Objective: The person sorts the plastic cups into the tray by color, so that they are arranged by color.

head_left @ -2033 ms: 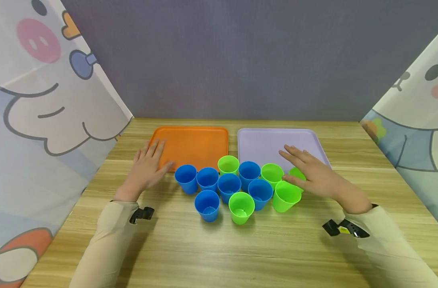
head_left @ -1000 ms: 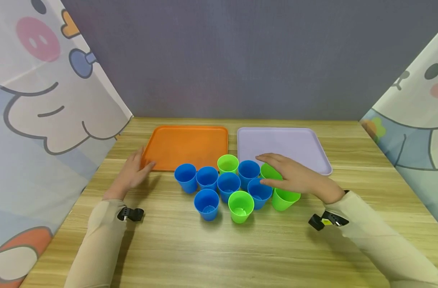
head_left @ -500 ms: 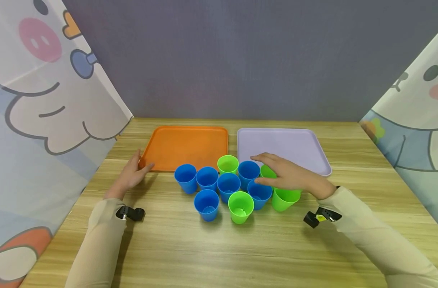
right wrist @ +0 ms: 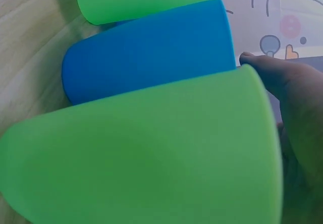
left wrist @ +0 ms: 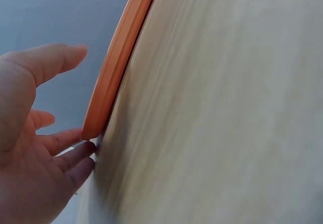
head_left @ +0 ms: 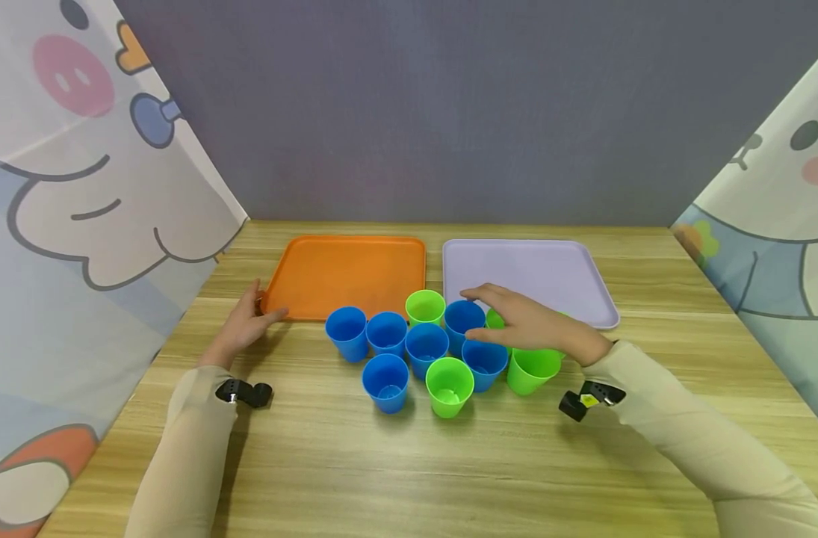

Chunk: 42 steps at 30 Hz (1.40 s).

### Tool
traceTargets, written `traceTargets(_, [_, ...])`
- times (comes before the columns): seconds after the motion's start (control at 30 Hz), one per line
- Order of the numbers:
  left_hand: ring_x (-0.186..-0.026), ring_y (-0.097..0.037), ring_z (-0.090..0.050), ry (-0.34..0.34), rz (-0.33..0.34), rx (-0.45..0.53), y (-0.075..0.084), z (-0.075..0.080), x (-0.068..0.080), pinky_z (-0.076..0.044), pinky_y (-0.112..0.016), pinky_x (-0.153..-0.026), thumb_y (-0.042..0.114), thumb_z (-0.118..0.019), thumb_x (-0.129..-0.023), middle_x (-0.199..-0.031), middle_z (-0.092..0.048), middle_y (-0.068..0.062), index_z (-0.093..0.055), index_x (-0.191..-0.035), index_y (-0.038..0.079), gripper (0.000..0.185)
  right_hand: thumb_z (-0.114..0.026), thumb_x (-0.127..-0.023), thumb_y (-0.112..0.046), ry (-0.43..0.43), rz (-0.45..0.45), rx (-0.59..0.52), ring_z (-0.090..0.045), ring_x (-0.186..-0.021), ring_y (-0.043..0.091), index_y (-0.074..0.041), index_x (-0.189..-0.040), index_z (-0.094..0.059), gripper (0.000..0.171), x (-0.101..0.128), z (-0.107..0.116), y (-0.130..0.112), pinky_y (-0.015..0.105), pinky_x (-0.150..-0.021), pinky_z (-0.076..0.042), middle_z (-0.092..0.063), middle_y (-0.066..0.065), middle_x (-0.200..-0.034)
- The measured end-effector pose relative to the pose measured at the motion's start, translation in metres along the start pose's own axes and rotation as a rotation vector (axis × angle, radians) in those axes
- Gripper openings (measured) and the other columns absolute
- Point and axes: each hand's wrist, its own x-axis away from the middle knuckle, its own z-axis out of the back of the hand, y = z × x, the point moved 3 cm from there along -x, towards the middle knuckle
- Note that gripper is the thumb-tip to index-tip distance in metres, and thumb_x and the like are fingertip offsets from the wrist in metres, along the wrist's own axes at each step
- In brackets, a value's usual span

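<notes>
Left hand (head_left: pixel 244 329), mid-left of frame: fingers loose, seemingly touching the orange rectangular tray (head_left: pixel 351 276), no grip | Right hand (head_left: pixel 533 321), right of centre: relaxed, holding nothing, thumb and fingers astride the rear round blue plastic cup (head_left: pixel 464 320) | I'd judge: pinch its rim lightly, lift straight, sparing the light-green plastic cup (head_left: pixel 425 305) beside it

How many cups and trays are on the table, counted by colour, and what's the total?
Blue cups: 6
Green cups: 5, some partly hidden by the right hand
Orange tray: 1
Lavender tray: 1
Total: 13
</notes>
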Motion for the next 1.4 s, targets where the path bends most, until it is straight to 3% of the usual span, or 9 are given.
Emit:
traceTargets(0.3, [-0.14,-0.05,-0.027,-0.016,0.016,0.119,-0.011,0.001,-0.005,-0.025,-0.058,-0.113,0.021,-0.066,-0.097,-0.155,-0.019,-0.037,0.016,-0.154,-0.003,0.103,-0.066,-0.095,-0.036,-0.002,-0.013,0.0,-0.049,-0.129,0.036,0.005,-0.144,-0.045,0.067,-0.005,-0.005,-0.001,0.053,-0.106,-0.04,-0.052,0.02,-0.14])
traceTargets(0.7, [-0.144,-0.047,-0.022,0.041,-0.001,0.21,-0.022,0.0,-0.007,-0.021,-0.056,-0.115,0.01,-0.07,-0.093,-0.158,-0.017,-0.033,0.013,-0.156,0.001,0.104,-0.069,-0.093,-0.035,0.001,-0.065,-0.009,-0.056,-0.117,0.032,0.006,-0.138,-0.05,0.064,-0.011,-0.008,-0.002,0.048,-0.098,-0.048,-0.056,0.021,-0.132])
traceTargets(1.0, [-0.142,-0.048,-0.022,0.078,-0.041,0.281,-0.029,0.001,-0.004,-0.021,-0.052,-0.116,0.022,-0.076,-0.09,-0.159,-0.018,-0.03,0.006,-0.158,0.002,0.108,-0.073,-0.089,-0.036,0.022,-0.096,-0.023,-0.059,-0.108,0.029,0.004,-0.131,-0.057,0.06,-0.015,-0.007,-0.004,0.046,-0.092,-0.052,-0.059,0.017,-0.123])
traceTargets(1.23, [-0.141,-0.048,-0.022,0.068,-0.045,0.302,-0.032,0.003,-0.005,-0.018,-0.059,-0.113,0.003,-0.07,-0.091,-0.159,-0.018,-0.029,0.009,-0.158,0.003,0.103,-0.075,-0.085,-0.037,0.039,-0.095,-0.023,-0.059,-0.106,0.029,0.003,-0.126,-0.062,0.059,-0.017,-0.004,-0.004,0.046,-0.089,-0.053,-0.061,0.014,-0.117])
traceTargets(1.4, [-0.141,-0.05,-0.019,0.05,-0.02,0.335,-0.02,0.006,-0.001,-0.015,-0.061,-0.114,-0.005,-0.066,-0.091,-0.159,-0.015,-0.031,0.01,-0.157,0.001,0.101,-0.077,-0.084,-0.038,0.042,-0.108,-0.023,-0.059,-0.103,0.027,0.001,-0.126,-0.064,0.059,-0.018,-0.003,-0.004,0.043,-0.086,-0.054,-0.062,0.011,-0.113])
